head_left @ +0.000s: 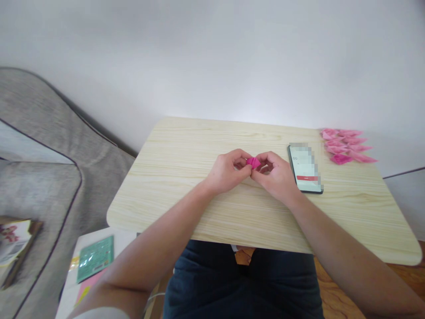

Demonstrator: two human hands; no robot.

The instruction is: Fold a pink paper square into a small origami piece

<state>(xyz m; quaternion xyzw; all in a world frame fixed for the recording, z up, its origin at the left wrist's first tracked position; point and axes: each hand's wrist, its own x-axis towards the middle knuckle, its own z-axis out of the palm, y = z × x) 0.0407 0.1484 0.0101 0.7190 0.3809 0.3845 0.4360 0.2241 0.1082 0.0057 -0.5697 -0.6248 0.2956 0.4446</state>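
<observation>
Over the middle of the light wood table (186, 146), a small bright pink folded paper piece (253, 163) is held between both hands. My left hand (229, 170) pinches its left side with thumb and fingertips. From the right, my right hand (272, 175) grips the other side, thumb at the near edge. The fingers cover part of the paper, so its full shape is hidden. Just right of my right hand lies a phone (304, 169) with its screen lit.
Several pink folded paper pieces (347, 144) lie in rows at the table's far right edge. A white wall (232, 62) stands behind the table. To the left are a grey sofa (43, 119) and, lower down, a green packet (95, 258) on a white surface.
</observation>
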